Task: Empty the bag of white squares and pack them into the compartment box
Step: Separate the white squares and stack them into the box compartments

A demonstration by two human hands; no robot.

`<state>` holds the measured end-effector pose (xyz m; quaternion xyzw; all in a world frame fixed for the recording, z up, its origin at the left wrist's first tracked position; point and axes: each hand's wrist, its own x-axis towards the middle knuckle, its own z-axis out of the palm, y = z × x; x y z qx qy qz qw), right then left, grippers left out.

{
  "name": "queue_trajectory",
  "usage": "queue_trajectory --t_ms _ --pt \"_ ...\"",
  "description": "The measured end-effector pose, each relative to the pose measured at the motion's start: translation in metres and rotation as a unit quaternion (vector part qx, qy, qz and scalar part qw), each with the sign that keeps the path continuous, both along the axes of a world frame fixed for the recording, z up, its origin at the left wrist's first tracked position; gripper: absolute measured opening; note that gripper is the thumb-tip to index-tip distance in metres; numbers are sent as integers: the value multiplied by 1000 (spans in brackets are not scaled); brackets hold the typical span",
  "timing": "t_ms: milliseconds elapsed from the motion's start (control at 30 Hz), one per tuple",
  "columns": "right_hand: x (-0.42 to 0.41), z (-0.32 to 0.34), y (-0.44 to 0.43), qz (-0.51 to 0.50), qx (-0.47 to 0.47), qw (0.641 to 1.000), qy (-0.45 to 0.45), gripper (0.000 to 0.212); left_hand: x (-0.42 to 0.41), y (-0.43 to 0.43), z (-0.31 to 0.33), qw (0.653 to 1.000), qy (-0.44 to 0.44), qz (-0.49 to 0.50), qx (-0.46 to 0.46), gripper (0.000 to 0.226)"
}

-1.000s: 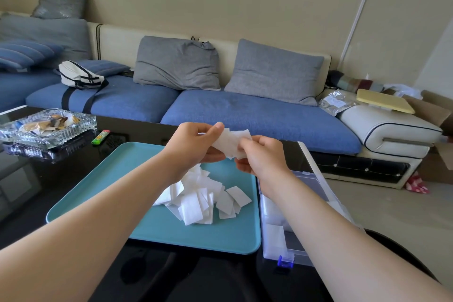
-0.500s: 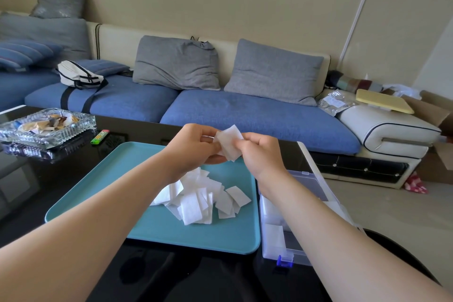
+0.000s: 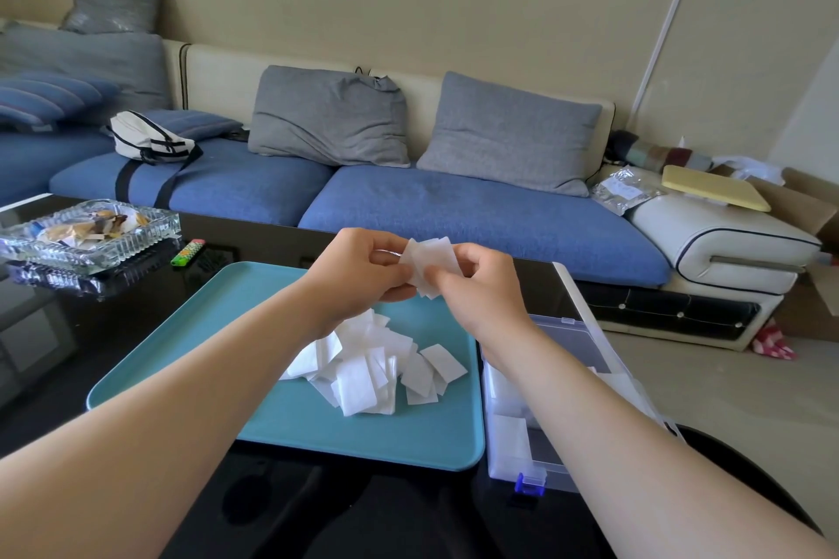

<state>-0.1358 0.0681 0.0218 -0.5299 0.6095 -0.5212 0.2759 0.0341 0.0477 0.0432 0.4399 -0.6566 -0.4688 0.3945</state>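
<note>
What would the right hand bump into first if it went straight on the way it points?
Probably the left hand: the right hand points at it, both pinching the same white squares.

Clutch of thin white squares [image 3: 429, 263]: matt and soft-looking; paper or non-woven cloth, cannot tell which.
Heap of white squares [image 3: 372, 365]: same matt finish, edges a little limp.
Flat teal rectangular tray [image 3: 204, 331]: smooth plastic, satin sheen.
Black tabletop [image 3: 363, 508]: high gloss, mirror-like reflections.
Clear compartment box [image 3: 513, 458]: transparent hard plastic, with a blue plastic latch [image 3: 526, 482].
Square cut-glass ashtray [image 3: 91, 236]: ribbed, glinting.
Blue sofa seat [image 3: 476, 213] and grey cushion [image 3: 508, 132]: matt woven cloth.
White sofa armrest [image 3: 726, 241]: smooth, leather-like, faint shine.
Silver pouch [image 3: 624, 193]: crinkled foil.
</note>
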Motion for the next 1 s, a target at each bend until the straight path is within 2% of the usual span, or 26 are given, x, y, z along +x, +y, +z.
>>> queue_trajectory --t_ms 167,367,467,633,933,1000 --pt "0 0 -2 -1 -8 1000 -15 21 2 0 0 1000 7 3 5 21" --pt "-3 4 0 11 -15 1000 1 9 2 -1 1 997 6 79 -4 13" --pt "-7 10 2 16 -25 999 -25 2 5 -6 -1 993 -11 113 -20 8" --pt "-8 14 8 128 9 991 -30 12 8 -2 1 997 -17 73 -26 8" --pt "-6 8 6 89 6 996 4 14 4 0 3 1000 -8 0 -10 26" --pt "-6 7 6 81 10 997 4 12 5 1 5 1000 14 -26 1 19"
